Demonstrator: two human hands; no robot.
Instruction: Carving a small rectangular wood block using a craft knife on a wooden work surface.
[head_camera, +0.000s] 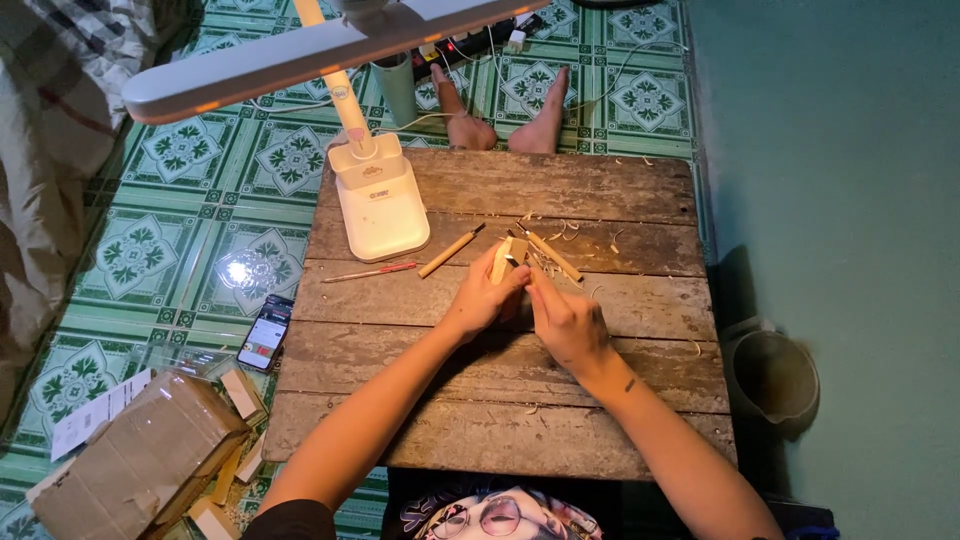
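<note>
Hands on a small wood block

Wood block (503, 258) sat pinched in the left hand (483, 298), lifted just over the plank surface (560, 190), its long axis running toward twelve o'clock. Right hand (566, 322) was clenched at its four o'clock, touching; whether it gripped a tool, I could not tell. Shavings (560, 232) lay beyond.
</note>
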